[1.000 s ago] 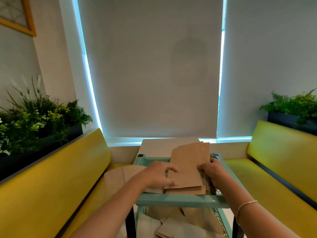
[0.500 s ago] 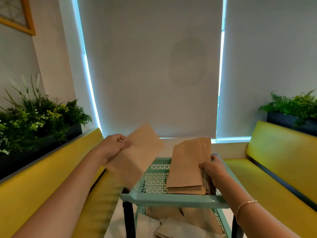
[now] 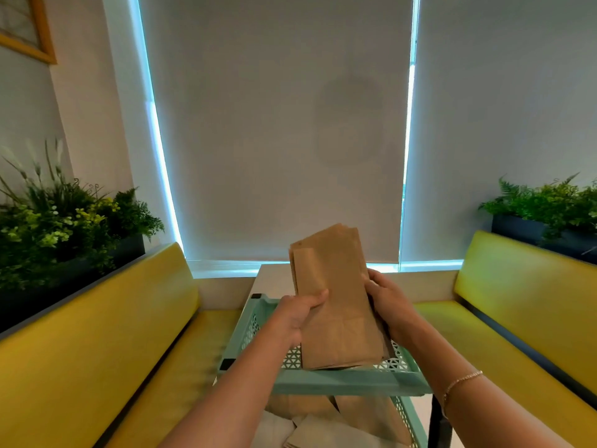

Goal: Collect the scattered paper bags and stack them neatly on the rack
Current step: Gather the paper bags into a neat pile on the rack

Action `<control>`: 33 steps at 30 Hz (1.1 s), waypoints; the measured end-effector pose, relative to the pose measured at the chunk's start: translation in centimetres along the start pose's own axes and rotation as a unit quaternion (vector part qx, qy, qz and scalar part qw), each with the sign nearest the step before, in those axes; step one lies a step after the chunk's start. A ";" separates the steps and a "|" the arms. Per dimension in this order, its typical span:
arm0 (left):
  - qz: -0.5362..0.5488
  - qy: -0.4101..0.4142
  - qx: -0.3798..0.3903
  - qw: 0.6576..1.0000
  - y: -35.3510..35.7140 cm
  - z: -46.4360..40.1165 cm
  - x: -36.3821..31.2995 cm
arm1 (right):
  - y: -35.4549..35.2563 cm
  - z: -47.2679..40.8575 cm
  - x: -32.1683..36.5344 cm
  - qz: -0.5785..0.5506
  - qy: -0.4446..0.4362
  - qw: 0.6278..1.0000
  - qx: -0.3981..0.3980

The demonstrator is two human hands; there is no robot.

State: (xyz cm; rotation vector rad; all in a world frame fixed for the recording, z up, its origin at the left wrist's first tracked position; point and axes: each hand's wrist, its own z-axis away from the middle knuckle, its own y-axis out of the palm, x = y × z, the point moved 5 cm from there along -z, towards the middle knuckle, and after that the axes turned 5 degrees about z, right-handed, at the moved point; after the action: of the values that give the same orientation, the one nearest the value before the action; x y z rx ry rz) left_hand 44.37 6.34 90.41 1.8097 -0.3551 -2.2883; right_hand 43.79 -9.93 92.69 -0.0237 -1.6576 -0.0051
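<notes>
A stack of flat brown paper bags (image 3: 336,305) stands tilted, its lower edge resting on the top shelf of the mint-green rack (image 3: 349,381). My left hand (image 3: 295,315) grips the stack's left edge, thumb on the front. My right hand (image 3: 386,300) holds its right edge, fingers curled behind. More brown and pale paper bags (image 3: 342,421) lie loosely on the rack's lower shelf.
Yellow benches run along the left (image 3: 97,337) and right (image 3: 523,305). Planters with green plants sit behind the left bench (image 3: 64,227) and the right bench (image 3: 549,211). A pale table top (image 3: 274,279) lies beyond the rack, below grey window blinds.
My left hand brought a single bag from the left over to the pile. Both hands now hold the bags together, raised on end over the top shelf.
</notes>
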 end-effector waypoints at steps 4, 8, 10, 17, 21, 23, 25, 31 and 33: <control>0.123 0.041 -0.033 0.991 0.5 -0.5 -0.2 | -0.4 0.5 0.5 0.026 0.054 0.997 0.057; 0.246 0.072 -0.049 0.965 0.1 -0.8 -0.4 | -1.5 0.7 0.5 0.096 0.009 0.993 0.069; 0.280 0.073 -0.036 0.957 0.4 -0.5 -0.2 | -1.5 0.5 -0.1 0.020 0.016 0.998 0.053; 0.319 0.066 0.027 0.945 2.8 1.6 0.7 | 0.2 0.6 -0.5 -0.154 0.009 0.988 0.020; 0.279 0.071 0.007 0.958 0.7 1.7 -0.4 | -1.2 0.6 0.0 -0.137 -0.008 0.990 -0.009; 0.260 0.108 -0.027 0.959 -1.5 1.4 -2.0 | -2.2 0.7 0.6 -0.113 -0.014 0.993 -0.019; 0.202 0.166 -0.055 0.964 -3.4 1.3 -3.8 | -3.4 0.7 1.0 -0.099 -0.014 0.995 -0.028; -0.059 0.208 -0.088 0.972 -5.1 1.6 -5.0 | -3.2 0.6 0.2 -0.076 -0.003 0.996 -0.047; -0.058 0.194 -0.072 0.977 -4.5 1.9 -4.1 | -2.5 0.6 -0.9 -0.055 0.018 0.997 -0.050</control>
State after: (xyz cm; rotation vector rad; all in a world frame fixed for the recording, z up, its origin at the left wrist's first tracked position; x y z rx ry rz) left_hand 43.47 11.99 93.23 2.1850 -0.0199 -1.9033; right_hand 43.18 -12.40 91.75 -0.0087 -1.6191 -0.1709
